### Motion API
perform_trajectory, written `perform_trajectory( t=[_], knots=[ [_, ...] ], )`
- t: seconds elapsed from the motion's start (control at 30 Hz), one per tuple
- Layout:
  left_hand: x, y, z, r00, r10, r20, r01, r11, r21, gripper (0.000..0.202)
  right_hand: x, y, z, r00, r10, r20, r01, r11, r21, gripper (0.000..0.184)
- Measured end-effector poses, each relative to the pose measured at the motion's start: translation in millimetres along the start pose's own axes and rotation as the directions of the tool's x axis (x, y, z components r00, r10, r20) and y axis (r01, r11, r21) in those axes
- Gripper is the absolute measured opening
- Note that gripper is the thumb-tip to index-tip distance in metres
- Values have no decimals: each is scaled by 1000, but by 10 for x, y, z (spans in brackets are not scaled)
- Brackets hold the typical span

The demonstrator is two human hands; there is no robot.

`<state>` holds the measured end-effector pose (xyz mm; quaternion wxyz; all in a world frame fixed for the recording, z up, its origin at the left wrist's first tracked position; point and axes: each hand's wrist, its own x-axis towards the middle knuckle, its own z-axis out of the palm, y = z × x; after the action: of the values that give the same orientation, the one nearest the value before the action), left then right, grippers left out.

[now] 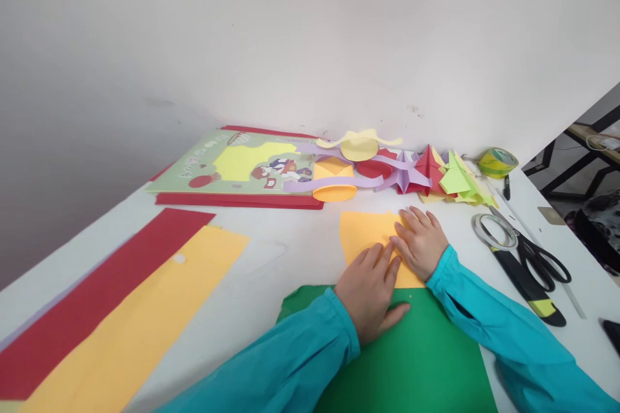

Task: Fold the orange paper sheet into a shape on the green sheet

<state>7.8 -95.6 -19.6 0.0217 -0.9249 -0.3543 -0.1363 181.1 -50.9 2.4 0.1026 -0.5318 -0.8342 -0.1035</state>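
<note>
My left hand (371, 290) lies with fingers stretched over an orange sheet of paper (359, 232); its thumb rests over a green sheet (411, 355). On the right side of that orange paper, my right hand (421, 244) presses down with its fingers spread. Both hands are open and flat, and the fingertips of the two come close together. Part of the orange paper is hidden under them. The green sheet lies in front, nearest to me, partly covered by my left sleeve.
Red (97, 290) and orange strips (159, 297) lie left. At the back are a printed pad (194, 171), a purple paper strip (334, 183) and folded paper shapes (429, 171). To the right are scissors (542, 261), a tape roll (495, 232), a cutter (526, 287) and yellow-green tape (497, 162).
</note>
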Motion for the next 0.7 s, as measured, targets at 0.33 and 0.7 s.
perform_trajectory(
  t=[0.33, 0.7],
  knots=[
    [-5, 0, 15, 1000, 5, -11, -5, 1000, -12, 72, -229, 37, -9, 987, -87, -132, 98, 992, 80, 34],
    [7, -7, -151, 998, 14, 53, -12, 999, -50, 67, -613, 16, -104, 979, -70, -193, 108, 975, 193, 34]
  ],
)
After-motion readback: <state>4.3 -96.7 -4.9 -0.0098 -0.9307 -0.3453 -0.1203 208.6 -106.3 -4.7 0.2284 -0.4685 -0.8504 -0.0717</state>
